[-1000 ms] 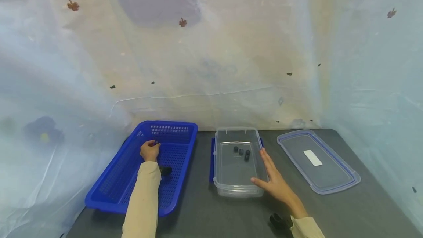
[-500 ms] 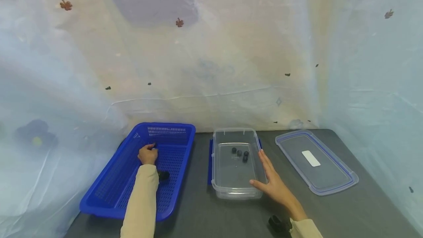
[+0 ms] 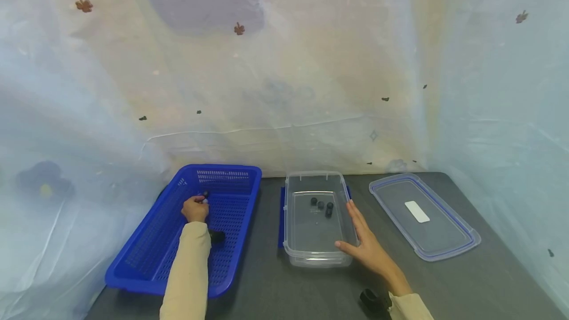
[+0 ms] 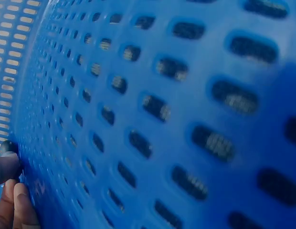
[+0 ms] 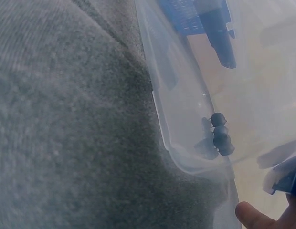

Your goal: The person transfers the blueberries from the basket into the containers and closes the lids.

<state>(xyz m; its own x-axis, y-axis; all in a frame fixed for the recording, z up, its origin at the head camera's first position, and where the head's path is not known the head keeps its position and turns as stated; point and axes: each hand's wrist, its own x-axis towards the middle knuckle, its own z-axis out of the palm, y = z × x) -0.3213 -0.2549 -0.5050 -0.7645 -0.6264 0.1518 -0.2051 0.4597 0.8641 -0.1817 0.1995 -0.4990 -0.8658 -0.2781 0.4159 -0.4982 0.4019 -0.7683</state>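
From my remote seat, my left hand (image 3: 194, 208) sits inside the blue basket (image 3: 151, 251), fingers curled and pinching a small black piece (image 3: 205, 195) at its tips; the left wrist view shows that piece as a dark blob against my fingertips (image 4: 5, 167), hard against the perforated basket wall. My right hand (image 3: 365, 243) lies flat and relaxed, fingers straight, pressed along the right wall of the clear container (image 3: 295, 259), gripping nothing.

From the left hand, the container lies at about 3 o'clock, just across a strip of grey table (image 3: 489, 285). Its long axis runs 12 to 6, as does the basket's. The right hand already touches the container, so it is the nearer one there; the left is the only one at the basket.

Counts: one piece in my left hand, three black pieces (image 3: 321, 205) clustered toward the container's far end, one basket, one container, and one clear lid (image 3: 462, 246) with a white label, lying at the container's 3 o'clock, apart from it. Another dark shape beside my left sleeve (image 3: 185, 275) in the basket I cannot identify.
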